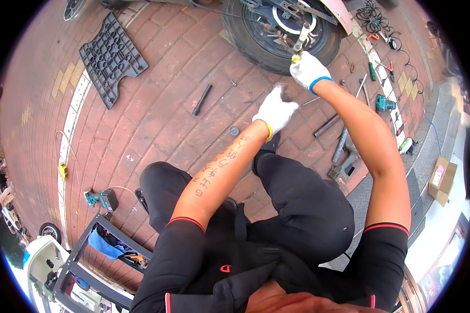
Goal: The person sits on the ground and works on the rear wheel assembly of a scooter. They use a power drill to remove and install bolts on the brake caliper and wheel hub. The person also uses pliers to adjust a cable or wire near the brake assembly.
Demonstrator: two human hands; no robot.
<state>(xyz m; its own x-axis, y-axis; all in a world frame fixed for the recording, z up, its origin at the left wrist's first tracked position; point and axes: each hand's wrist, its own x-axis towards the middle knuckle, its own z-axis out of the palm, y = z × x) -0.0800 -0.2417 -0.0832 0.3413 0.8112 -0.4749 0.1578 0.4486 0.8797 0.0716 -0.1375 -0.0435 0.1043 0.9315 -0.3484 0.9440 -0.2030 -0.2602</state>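
My right hand [310, 72], in a white glove with a blue cuff, reaches up to the wheel [277, 61] of a scooter. Its fingers are closed by a small yellow piece [296, 58] at the lower end of a metal arm; what they grip I cannot make out. My left hand [278, 110], gloved in white with a yellow cuff, hovers over the brick paving below the wheel. Motion smears its fingers. Nearest to it on the left lie a black tube-shaped tool [202, 99] and a small dark round cap [234, 131].
A black plastic panel [113, 60] lies at the upper left. To the right are a teal power tool [385, 104], a green-handled screwdriver [372, 71], metal bars [340, 145] and coiled black cables [373, 18]. Another teal power tool [107, 199] rests by a black frame [83, 271].
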